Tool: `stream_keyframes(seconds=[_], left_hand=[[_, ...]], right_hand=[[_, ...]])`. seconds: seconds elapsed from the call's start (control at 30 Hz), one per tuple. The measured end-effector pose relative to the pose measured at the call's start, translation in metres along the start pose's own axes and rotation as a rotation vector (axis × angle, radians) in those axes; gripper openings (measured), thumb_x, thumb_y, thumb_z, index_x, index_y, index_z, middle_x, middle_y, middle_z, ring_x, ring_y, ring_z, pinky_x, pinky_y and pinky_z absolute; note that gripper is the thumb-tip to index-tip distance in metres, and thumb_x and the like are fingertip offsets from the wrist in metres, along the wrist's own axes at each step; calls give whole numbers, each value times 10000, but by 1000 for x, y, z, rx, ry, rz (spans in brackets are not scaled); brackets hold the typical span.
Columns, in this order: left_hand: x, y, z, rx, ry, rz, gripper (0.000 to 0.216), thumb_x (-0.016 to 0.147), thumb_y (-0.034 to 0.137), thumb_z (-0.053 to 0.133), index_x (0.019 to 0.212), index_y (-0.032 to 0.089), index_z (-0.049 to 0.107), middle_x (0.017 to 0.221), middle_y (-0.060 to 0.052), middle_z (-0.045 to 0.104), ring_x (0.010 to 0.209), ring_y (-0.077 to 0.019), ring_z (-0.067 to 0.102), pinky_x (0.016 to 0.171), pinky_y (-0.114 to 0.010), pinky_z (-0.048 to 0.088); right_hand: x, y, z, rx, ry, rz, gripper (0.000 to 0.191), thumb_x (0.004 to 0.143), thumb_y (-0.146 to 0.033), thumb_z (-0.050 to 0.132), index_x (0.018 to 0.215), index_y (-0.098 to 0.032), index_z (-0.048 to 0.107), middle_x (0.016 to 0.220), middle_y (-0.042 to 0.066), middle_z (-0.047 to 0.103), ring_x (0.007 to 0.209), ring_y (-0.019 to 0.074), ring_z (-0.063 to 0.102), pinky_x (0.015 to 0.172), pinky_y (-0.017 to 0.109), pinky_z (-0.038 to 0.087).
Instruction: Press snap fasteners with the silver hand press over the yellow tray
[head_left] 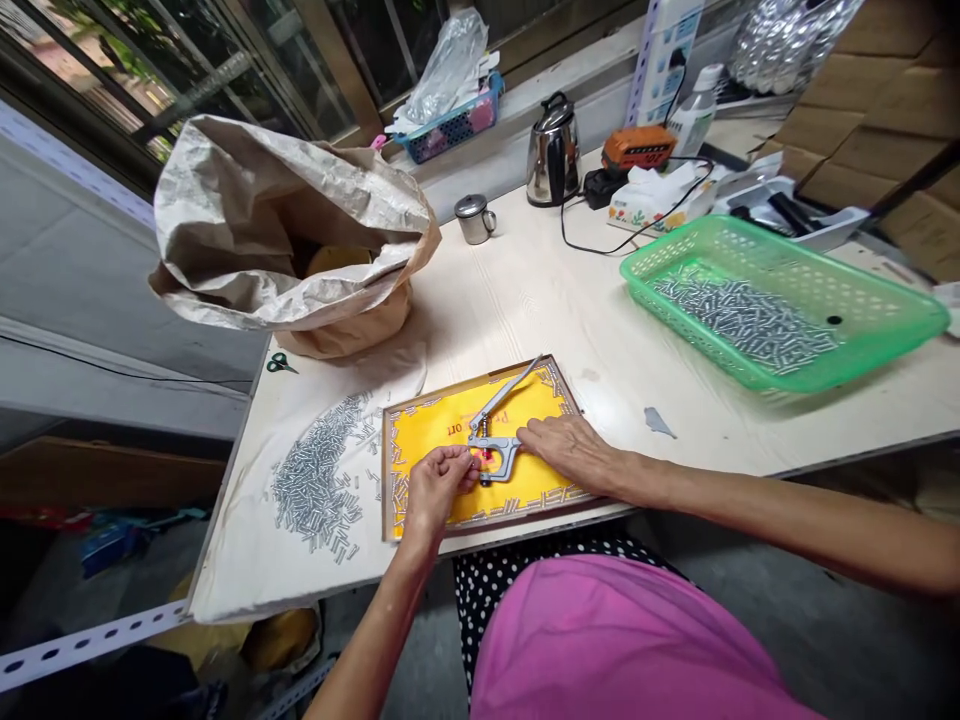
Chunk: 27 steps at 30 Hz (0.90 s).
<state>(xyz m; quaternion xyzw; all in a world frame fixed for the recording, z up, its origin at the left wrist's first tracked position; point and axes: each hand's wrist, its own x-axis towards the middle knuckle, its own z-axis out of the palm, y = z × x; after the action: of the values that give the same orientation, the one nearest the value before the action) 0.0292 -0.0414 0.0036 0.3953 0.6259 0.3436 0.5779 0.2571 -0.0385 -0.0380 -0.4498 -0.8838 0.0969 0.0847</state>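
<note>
A small grey hand press [508, 455] with a long lever [510, 388] stands on a yellow-lined shallow tray [386, 470]. My left hand [439, 485] is closed in a pinch at the open side of the press, beside a red part [486, 456]. Whatever lies between those fingertips is too small to make out. At the back of the press frame, my right hand [562, 447] has its curled fingers gripping the metal. Small metal pins [551, 500] lie along the tray's edges. Left of the tray, a heap of similar pins [315, 480] rests on a white cloth [240, 560].
An open paper sack [337, 325] stands at the back left, near green-handled scissors [281, 363]. A green basket [885, 320] on the right contains metal pins. Farther back are a lidded metal mug [474, 220], a kettle [553, 155] and an orange battery [637, 148] with a cable.
</note>
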Motion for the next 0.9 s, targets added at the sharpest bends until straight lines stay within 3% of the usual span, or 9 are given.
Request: stream_keyframes(seconds=[0.13,0.33,0.6,0.9], left_hand=[[0,-5,0,72,67,22,461,549,460,873,811,113,718,750,-70,725,673,-150,640,617,-229,486],[-2,-11,5,129,78,14,386,569,440,852,763,121,753,717,-60,724,621,-134,602,598,-227,456],[2,-14,6,197,88,-8,379,541,445,838,697,117,732,595,-25,660,516,-96,510,514,-206,396],[9,-7,-2,384,-128,-91,401,572,490,786,477,160,578,425,26,475,404,-70,378,433,-207,277]], right_hand=[[-3,-1,3,-94,73,-57,201,984,-105,361,1057,-183,530,907,59,616,761,181,540,619,318,292],[-1,-1,6,-76,99,-59,208,993,-108,350,1059,-185,532,909,62,612,776,180,533,636,320,288],[1,-1,3,-98,53,-64,201,997,-122,360,1065,-186,538,925,61,608,773,182,514,640,326,287],[13,1,8,-104,72,-85,185,980,-132,401,1006,-186,576,975,82,588,893,219,471,702,341,314]])
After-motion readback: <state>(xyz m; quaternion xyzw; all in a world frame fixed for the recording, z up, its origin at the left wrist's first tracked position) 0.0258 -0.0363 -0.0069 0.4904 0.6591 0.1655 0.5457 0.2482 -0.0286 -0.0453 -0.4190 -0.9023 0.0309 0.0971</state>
